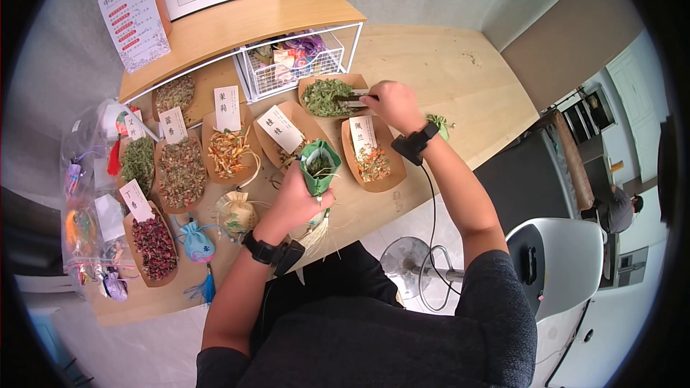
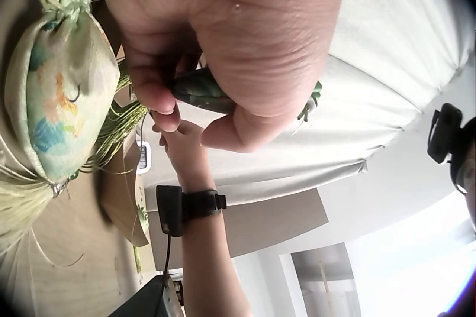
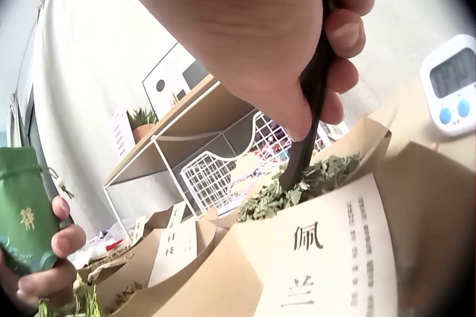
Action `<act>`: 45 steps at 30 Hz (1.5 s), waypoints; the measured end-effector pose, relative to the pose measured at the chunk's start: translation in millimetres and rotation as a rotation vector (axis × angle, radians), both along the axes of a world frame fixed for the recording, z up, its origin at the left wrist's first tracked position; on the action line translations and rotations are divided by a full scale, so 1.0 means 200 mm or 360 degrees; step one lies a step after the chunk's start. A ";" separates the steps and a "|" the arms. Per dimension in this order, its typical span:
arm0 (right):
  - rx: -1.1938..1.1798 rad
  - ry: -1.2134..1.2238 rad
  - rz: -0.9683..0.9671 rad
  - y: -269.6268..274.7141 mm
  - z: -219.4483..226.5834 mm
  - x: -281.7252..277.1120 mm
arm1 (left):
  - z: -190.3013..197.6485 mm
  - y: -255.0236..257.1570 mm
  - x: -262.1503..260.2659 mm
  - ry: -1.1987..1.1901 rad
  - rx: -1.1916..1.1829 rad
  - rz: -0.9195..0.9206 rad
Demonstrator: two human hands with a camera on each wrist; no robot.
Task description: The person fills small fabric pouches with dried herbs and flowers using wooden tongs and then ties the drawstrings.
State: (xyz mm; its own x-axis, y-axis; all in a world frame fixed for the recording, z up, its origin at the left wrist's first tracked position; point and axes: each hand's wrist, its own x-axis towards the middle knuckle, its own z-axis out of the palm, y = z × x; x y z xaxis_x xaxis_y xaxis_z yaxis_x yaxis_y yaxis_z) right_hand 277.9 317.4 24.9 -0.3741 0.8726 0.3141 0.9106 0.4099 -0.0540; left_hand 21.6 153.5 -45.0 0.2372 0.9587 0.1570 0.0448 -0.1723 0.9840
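Observation:
My left hand (image 1: 300, 197) grips a small green drawstring pouch (image 3: 30, 209) upright, its mouth spread open and dark dried herbs showing inside. In the right wrist view the pouch's side bears a gold character. Over at the back tray, my right hand (image 1: 397, 106) grips a dark slim-handled tool (image 3: 316, 83) slanting down. Its lower end is hidden in crumbled green dried leaves (image 1: 323, 96), which lie in a brown paper tray (image 1: 305, 85). A label card (image 3: 320, 257) stands close in front of those leaves in the right wrist view.
Several paper trays of dried flowers and herbs, such as dark red buds (image 1: 154, 248), line the table. Finished-looking pouches, one cream (image 1: 237, 213) and one blue (image 1: 195, 242), lie in front. A wire basket (image 1: 291, 75) sits beneath the wooden shelf (image 1: 237, 25). A white timer (image 3: 450, 86) stands behind.

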 end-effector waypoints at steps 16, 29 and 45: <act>0.0167 0.0349 0.0131 -0.13 0.24 0.01 | 0.02 0.01 0.00 0.0171 0.0003 -0.0005; -0.0073 0.0601 0.0567 -0.70 0.51 -0.11 | -0.04 0.01 0.02 0.0176 0.0125 0.0071; 0.0022 0.0338 0.0149 -0.58 0.60 -0.07 | 0.03 0.01 0.01 0.0175 0.0132 -0.0025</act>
